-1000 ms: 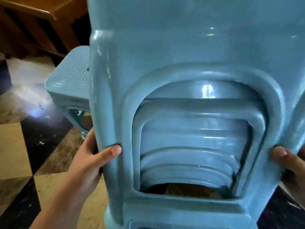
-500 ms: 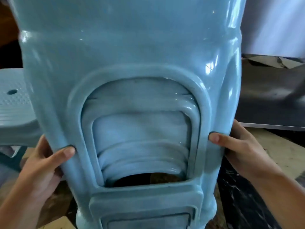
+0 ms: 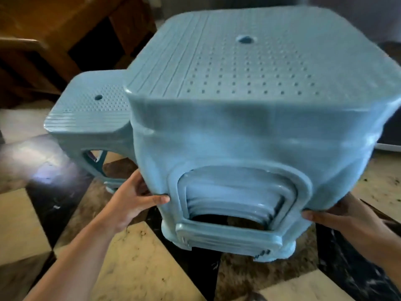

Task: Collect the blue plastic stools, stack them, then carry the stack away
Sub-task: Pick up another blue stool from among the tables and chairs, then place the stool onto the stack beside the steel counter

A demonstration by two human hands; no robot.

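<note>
Stack of blue stools [image 3: 249, 131] clamped between both hands, standing upright with long axis vertical, seat top tipped toward the camera and filling the frame from centre to 1 o'clock; left hand [image 3: 132, 200] at 8 o'clock of the stack, thumb pressed flat on the front face beside the arched cutout, remaining fingers curled out of sight round the near-left leg; right hand [image 3: 338, 216] at 4 o'clock, thumb tip on the lower front corner, other fingers hidden behind the near-right leg, so grip depth there cannot be told; both about equally near, one to each side. Nested rims visible inside the cutout, several deep; feet just above or on the chequered floor [image 3: 138, 257], contact not clear. Outward at 10 o'clock, single stool [image 3: 91, 114] standing apart on the floor, just beside the stack's left flank, in front of the wooden furniture [image 3: 54, 35]; probably next to be collected, so the stack must go up and over toward 10 o'clock. Against half a second ago: seat top now in view where only the side wall showed; thumbs in much the same spots on the legs; single stool more fully revealed.
</note>
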